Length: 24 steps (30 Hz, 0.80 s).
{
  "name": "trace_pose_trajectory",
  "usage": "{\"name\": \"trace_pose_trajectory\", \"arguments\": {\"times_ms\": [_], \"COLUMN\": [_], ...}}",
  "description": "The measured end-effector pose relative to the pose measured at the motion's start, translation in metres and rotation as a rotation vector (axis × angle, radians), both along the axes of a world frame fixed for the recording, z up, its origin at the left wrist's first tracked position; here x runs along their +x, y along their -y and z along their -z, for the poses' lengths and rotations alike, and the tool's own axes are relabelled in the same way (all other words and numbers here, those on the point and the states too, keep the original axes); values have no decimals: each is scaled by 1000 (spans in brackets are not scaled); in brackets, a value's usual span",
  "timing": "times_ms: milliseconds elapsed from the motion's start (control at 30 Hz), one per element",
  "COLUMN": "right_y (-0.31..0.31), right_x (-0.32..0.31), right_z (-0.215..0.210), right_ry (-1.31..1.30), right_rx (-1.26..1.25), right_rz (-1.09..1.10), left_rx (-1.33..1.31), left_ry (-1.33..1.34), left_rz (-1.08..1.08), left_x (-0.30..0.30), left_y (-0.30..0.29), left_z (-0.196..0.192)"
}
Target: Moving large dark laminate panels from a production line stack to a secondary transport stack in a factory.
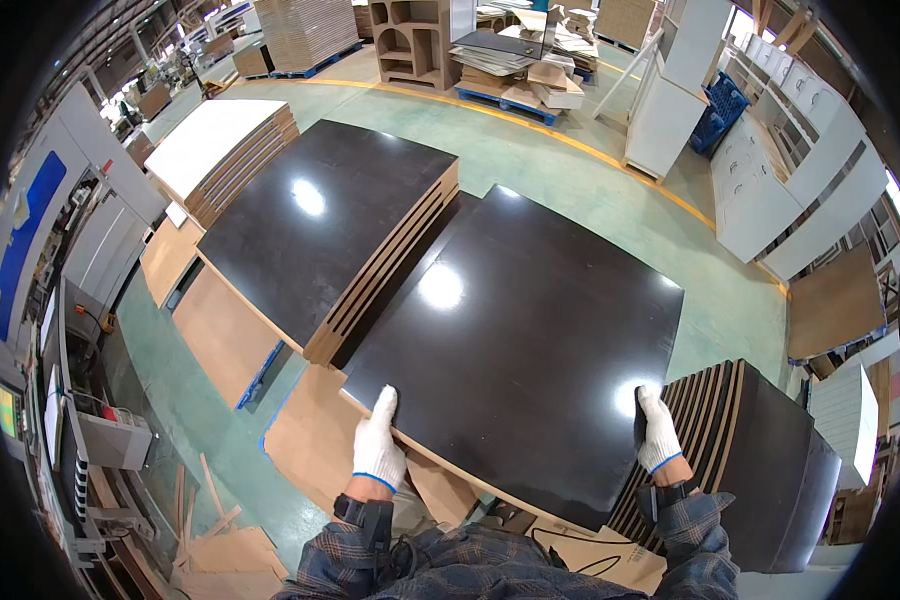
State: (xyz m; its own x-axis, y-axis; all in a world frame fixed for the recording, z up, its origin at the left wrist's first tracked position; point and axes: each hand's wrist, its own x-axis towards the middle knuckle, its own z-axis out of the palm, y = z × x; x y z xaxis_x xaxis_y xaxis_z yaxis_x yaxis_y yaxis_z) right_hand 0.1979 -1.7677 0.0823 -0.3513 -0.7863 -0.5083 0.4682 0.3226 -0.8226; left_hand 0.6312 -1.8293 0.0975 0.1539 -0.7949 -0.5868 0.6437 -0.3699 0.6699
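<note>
A large black glossy panel (pixel 530 340) with a pale wood-coloured edge lies tilted in front of me, held between both hands. My left hand (pixel 378 440), in a white knit glove with a blue cuff, grips its near left edge, thumb on top. On its right edge my right hand (pixel 658 430), gloved the same way, is closed with the thumb over the surface. The fingers under the panel are hidden. Left of it stands a stack of similar black panels (pixel 330 220). Close to my right hand several dark panels (pixel 710 430) lean in a row.
White-topped boards (pixel 220 150) are stacked at the far left, near a grey machine (pixel 100 230). Brown sheets (pixel 225 320) lie on low pallets. Wood offcuts (pixel 215 500) litter the lower left floor. White cabinets (pixel 760 200) stand at the right, and a loaded blue pallet (pixel 510 105) at the back.
</note>
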Motion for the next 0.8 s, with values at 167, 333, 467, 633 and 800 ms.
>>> {"name": "trace_pose_trajectory", "arguments": {"times_ms": [167,333,467,633,800], "right_y": [24,42,54,65,76], "right_x": [30,28,16,14,23], "right_z": [-7,-8,8,5,-10], "right_ry": [-92,-208,-296,-647,-693], "right_rx": [-20,51,59,95,149], "right_rz": [-43,-162,-317,-519,-653], "left_rx": [14,2,29,45,38], "left_ry": [57,64,81,22,22], "left_rz": [6,20,49,120,95], "left_x": [20,34,43,52,60], "left_y": [12,30,45,54,59], "left_z": [15,7,-3,-6,0]}}
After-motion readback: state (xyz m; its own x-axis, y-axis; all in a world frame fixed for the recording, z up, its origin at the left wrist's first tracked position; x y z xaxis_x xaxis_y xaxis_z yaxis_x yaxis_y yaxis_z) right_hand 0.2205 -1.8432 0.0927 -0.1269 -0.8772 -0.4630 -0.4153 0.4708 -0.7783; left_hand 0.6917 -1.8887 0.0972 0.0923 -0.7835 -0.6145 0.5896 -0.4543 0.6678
